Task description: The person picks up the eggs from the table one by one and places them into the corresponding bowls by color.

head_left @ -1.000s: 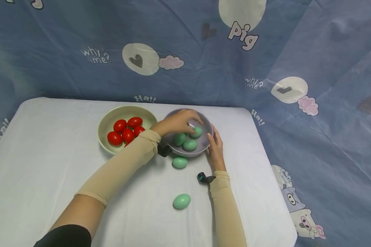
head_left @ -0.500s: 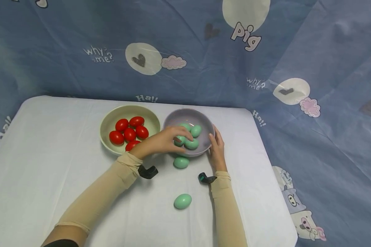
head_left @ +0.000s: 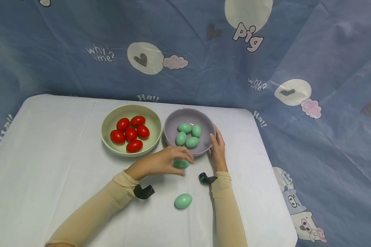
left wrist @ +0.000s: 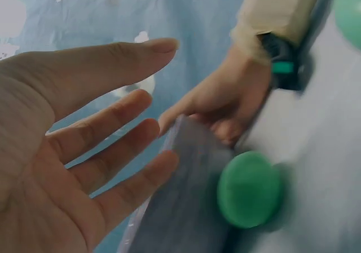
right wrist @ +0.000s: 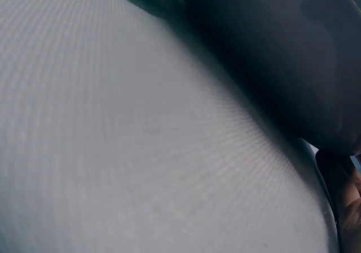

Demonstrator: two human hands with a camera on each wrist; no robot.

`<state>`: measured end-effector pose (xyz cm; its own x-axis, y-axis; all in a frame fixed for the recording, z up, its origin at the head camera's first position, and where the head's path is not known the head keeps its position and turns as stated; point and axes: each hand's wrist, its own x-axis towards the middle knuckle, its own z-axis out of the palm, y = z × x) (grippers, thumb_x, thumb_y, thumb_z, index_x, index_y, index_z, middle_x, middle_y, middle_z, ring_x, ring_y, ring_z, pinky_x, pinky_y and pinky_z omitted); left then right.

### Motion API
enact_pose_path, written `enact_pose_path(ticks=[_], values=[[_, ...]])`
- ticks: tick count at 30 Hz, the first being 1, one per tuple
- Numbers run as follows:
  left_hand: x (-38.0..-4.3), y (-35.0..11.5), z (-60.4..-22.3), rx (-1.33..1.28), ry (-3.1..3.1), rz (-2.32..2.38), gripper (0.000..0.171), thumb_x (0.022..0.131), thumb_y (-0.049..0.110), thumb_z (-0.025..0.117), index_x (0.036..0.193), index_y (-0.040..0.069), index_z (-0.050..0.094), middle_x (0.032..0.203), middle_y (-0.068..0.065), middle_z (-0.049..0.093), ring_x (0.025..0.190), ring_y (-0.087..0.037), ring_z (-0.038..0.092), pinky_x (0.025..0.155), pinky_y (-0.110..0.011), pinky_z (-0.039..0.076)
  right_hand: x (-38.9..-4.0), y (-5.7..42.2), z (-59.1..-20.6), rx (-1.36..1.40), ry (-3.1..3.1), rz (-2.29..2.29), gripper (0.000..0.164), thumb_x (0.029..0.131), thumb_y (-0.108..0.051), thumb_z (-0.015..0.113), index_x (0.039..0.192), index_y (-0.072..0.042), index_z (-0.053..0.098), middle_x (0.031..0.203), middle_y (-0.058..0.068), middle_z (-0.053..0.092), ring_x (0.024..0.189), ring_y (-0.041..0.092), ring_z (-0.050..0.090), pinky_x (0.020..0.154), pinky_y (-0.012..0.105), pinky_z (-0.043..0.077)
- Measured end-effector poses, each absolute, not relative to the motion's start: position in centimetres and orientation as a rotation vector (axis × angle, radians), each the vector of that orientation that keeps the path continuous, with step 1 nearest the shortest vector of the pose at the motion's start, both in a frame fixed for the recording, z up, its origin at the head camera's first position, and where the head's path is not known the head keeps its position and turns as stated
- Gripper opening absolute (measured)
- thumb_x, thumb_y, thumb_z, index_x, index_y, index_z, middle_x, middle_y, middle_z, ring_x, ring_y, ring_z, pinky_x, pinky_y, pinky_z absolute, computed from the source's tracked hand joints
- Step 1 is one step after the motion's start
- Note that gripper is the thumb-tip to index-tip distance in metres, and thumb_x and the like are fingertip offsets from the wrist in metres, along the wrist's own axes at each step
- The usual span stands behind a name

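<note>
In the head view my left hand [head_left: 162, 160] hovers over a green egg [head_left: 181, 163] in front of the purple-grey bowl [head_left: 205, 118]. Its thumb and fingers are spread; the left wrist view shows the palm [left wrist: 34, 168] holding nothing, the egg [left wrist: 249, 190] apart from it. My right hand [head_left: 217, 152] holds the right side of that bowl, thumb and fingers at the rim. Inside the bowl lie several green eggs [head_left: 192, 142]. Another green egg [head_left: 183, 201] rests nearer on the table. The right wrist view catches only the bowl's outer wall [right wrist: 282, 50] and part of a hand.
To the left of the purple-grey bowl stands a pale green bowl [head_left: 106, 120] with several red egg-shaped pieces [head_left: 130, 134]. Both bowls are near the back of the white-covered table [head_left: 62, 154]. A blue printed cloth [head_left: 201, 82] hangs behind it.
My left hand has come out of the purple-grey bowl, toward me, to the green egg in front of it. One more green egg now shows in the bowl. The right hand stays put.
</note>
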<state>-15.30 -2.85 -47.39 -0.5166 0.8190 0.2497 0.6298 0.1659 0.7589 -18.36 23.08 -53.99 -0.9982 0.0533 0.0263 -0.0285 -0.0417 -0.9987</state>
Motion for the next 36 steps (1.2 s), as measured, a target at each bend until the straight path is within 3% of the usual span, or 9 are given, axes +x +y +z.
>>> enact_pose_path(ticks=[4, 11, 18, 29, 36], values=[[-14.2, -2.3, -48.6, 1.415, 2.170, 1.196, 0.040, 0.081, 0.015, 0.089, 0.119, 0.012, 0.075, 0.123, 0.000, 0.069, 0.119, -0.016, 0.064, 0.108, -0.032, 0.054, -18.9, 23.5, -55.0, -0.045, -2.130, 2.224, 0.054, 0.109, -0.027, 0.050, 0.161, -0.019, 0.037, 0.168, 0.002, 0.035, 0.153, 0.026, 0.039, 0.125, 0.040, 0.038], [-12.4, -1.6, -49.9, 1.407, 2.073, 1.063, 0.045, 0.078, 0.015, 0.090, 0.120, 0.007, 0.075, 0.125, -0.002, 0.069, 0.121, -0.016, 0.063, 0.108, -0.029, 0.053, -19.4, 23.7, -56.5, -0.035, -2.088, 2.224, 0.051, 0.109, -0.031, 0.052, 0.159, -0.025, 0.041, 0.166, -0.003, 0.038, 0.152, 0.022, 0.041, 0.126, 0.038, 0.038], [-10.7, -0.8, -51.0, 1.349, 2.033, 0.940, 0.048, 0.079, 0.017, 0.090, 0.124, 0.012, 0.075, 0.128, 0.003, 0.068, 0.124, -0.010, 0.059, 0.105, -0.026, 0.050, -19.4, 23.8, -56.7, -0.007, -2.120, 2.175, 0.053, 0.108, -0.038, 0.053, 0.158, -0.027, 0.042, 0.166, -0.004, 0.039, 0.152, 0.022, 0.041, 0.124, 0.036, 0.040], [-9.0, -0.5, -52.4, 1.332, 2.050, 0.913, 0.045, 0.079, 0.017, 0.090, 0.121, 0.015, 0.076, 0.129, 0.005, 0.068, 0.124, -0.007, 0.059, 0.113, -0.032, 0.048, -19.4, 23.9, -56.8, -0.011, -2.120, 2.181, 0.053, 0.107, -0.040, 0.054, 0.157, -0.028, 0.043, 0.165, -0.006, 0.040, 0.152, 0.019, 0.041, 0.124, 0.035, 0.040], [-8.5, -0.6, -52.8, 1.325, 2.038, 0.962, 0.044, 0.078, 0.016, 0.090, 0.120, 0.016, 0.076, 0.123, 0.008, 0.070, 0.118, -0.003, 0.061, 0.110, -0.030, 0.049, -19.5, 23.9, -56.8, -0.020, -2.099, 2.199, 0.053, 0.107, -0.037, 0.055, 0.157, -0.027, 0.044, 0.165, -0.004, 0.040, 0.152, 0.020, 0.041, 0.124, 0.035, 0.041]])
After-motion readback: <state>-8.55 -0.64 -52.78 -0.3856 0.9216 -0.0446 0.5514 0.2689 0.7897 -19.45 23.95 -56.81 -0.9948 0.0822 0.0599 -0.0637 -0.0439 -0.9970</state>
